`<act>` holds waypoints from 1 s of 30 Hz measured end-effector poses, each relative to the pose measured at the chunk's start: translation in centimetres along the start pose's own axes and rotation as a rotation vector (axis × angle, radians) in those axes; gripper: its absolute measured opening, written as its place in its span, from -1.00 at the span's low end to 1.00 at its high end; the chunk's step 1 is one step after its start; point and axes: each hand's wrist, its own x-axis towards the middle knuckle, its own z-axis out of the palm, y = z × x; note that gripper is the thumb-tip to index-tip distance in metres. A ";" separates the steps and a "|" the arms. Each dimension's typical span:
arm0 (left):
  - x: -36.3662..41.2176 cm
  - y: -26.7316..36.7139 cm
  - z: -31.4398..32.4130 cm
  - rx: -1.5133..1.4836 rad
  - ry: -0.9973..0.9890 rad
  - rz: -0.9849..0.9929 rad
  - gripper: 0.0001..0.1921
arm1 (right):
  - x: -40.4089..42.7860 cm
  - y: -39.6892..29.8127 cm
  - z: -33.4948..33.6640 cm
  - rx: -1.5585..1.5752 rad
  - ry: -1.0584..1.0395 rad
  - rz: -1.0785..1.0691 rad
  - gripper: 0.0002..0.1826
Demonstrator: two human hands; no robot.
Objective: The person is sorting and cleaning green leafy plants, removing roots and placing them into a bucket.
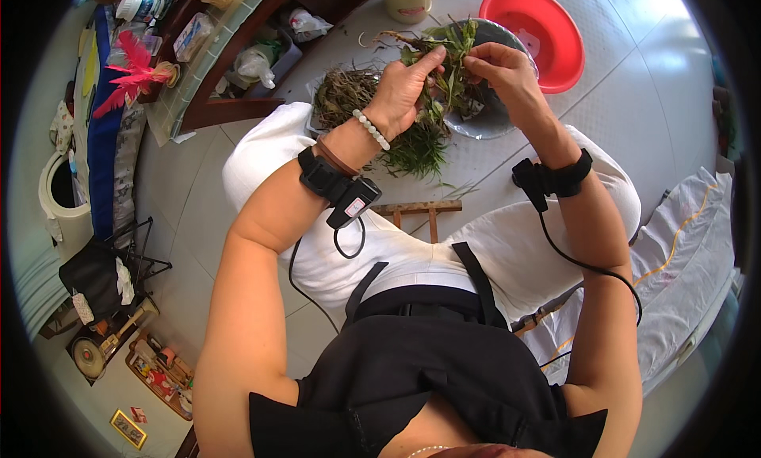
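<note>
A bunch of leafy green plants with brown roots (456, 53) is held up over the near-left side of a metal basin (499, 116). My left hand (404, 89) grips its stems, thumb on top. Thumb and fingertips of my right hand (502, 68) pinch leaves at the bunch's right side. Below my left hand lies a heap of green leafy plants (419, 151) on the floor, and left of it a pile of dry brown roots and stalks (345, 95). Some leaves rest inside the basin.
A red plastic basin (562, 47) stands behind the metal one. A cream-coloured jug (407, 0) is at the top. Left stands a tiled-top cabinet (199, 71) with bags on its lower shelf. A wooden stool part (416, 208) shows between my knees; a cloth-covered item (678, 267) is at right.
</note>
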 end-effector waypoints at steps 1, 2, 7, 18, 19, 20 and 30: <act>0.0 0.2 -0.2 0.000 0.001 0.002 -0.78 | 0.0 -0.4 -0.3 0.000 -0.002 -0.001 -0.77; 0.1 0.3 -0.5 -0.022 0.040 -0.003 -0.78 | 0.0 -0.6 -0.7 0.059 -0.004 0.079 -0.81; 1.2 -0.3 -2.9 -0.091 0.121 -0.018 -0.78 | -0.4 -1.6 -0.8 0.411 -0.147 0.277 -0.86; 0.2 0.6 -0.5 -0.103 -0.312 -0.168 -0.74 | -0.3 -0.8 -0.5 0.208 -0.339 0.251 -0.85; 0.3 0.7 -0.5 -0.198 -0.278 -0.205 -0.75 | -0.2 -0.7 -0.7 0.179 -0.381 0.222 -0.84; 0.4 0.8 -0.5 -0.228 -0.258 -0.188 -0.76 | -0.2 -0.7 -0.8 0.179 -0.380 0.222 -0.84; 1.0 0.1 -0.8 -0.049 -0.077 0.116 -0.78 | -0.7 -0.9 0.5 -0.103 -0.113 0.012 -0.79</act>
